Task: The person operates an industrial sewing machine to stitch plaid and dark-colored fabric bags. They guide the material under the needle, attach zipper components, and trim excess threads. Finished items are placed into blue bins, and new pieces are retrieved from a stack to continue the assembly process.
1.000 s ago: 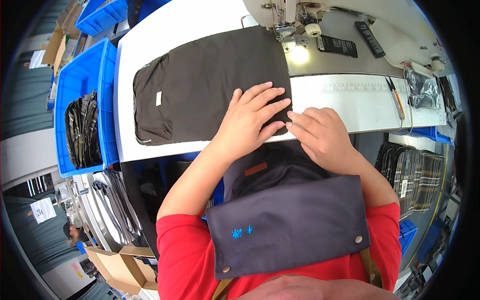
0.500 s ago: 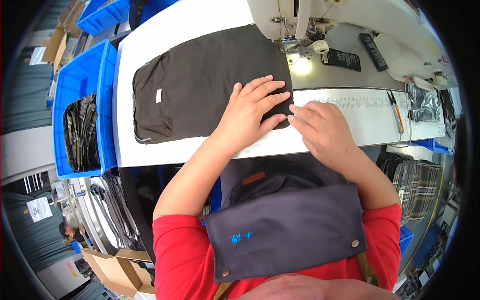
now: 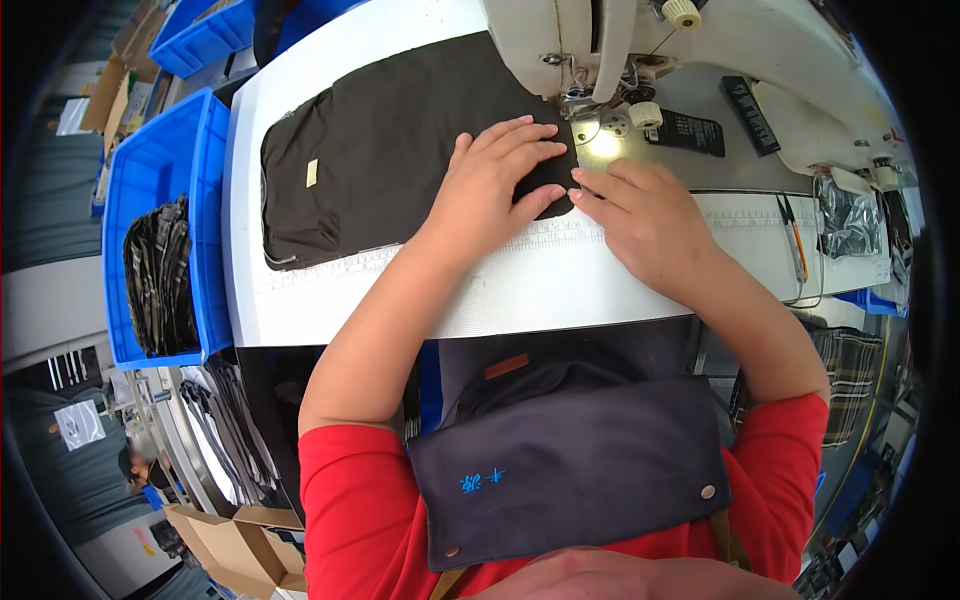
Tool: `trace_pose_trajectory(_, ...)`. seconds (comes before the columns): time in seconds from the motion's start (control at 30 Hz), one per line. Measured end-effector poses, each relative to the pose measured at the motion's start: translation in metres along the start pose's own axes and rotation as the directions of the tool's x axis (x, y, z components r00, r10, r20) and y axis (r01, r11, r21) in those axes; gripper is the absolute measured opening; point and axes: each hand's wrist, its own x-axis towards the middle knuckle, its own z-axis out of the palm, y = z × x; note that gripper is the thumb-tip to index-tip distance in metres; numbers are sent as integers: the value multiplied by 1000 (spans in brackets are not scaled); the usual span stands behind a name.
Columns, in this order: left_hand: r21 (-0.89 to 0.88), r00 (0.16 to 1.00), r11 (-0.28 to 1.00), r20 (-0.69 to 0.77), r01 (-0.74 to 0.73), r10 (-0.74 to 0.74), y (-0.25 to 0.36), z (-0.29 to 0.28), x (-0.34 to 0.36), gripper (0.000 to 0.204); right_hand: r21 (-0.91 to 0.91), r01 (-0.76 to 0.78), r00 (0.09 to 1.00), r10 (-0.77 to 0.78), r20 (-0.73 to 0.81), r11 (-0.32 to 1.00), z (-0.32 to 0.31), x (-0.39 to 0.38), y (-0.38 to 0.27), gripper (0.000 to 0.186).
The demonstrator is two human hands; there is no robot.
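Cloth (image 3: pixel 410 140) lay at the machine (image 3: pixel 770 50), whether sewn unclear; left hand (image 3: pixel 487 190) rested spread atop, right hand (image 3: pixel 648 215) bent, grip uncertain.

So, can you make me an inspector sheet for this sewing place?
Surface: white table, ruler marks showing
Work things: dark cloth, wrinkled at its left end, beside the sewing machine
Clutter: black tags, orange-handled tool, clear plastic bag
Hands: left hand spread on the cloth; right hand at the cloth's right edge, grip unclear
Cables: thin loop at the table's right end, maybe a cord
Surroundings: blue bin holding dark fabric pieces; open cardboard box
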Motion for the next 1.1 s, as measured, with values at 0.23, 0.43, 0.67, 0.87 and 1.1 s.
trace_pose_trajectory(0.23,12,1000,1000,-14,13,-13,-16,-2,19,40,-55,-99,991,103,86,994,7,13,15,42)
trace_pose_trajectory(0.43,60,999,998,-41,37,-34,-31,0,36,37,-128,-105,991,115,72,986,12,26,29,40)
trace_pose_trajectory(0.67,80,992,995,-108,-53,62,-33,5,38,21,-153,-110,994,107,-29,982,20,26,36,40)
trace_pose_trajectory(0.87,-47,993,996,-91,-78,73,-28,4,25,18,-63,-108,994,107,-18,992,20,24,35,39)
trace_pose_trajectory(1.1,-56,997,997,-70,-43,39,-19,-2,25,21,-21,-48,998,47,-51,999,22,26,31,32)
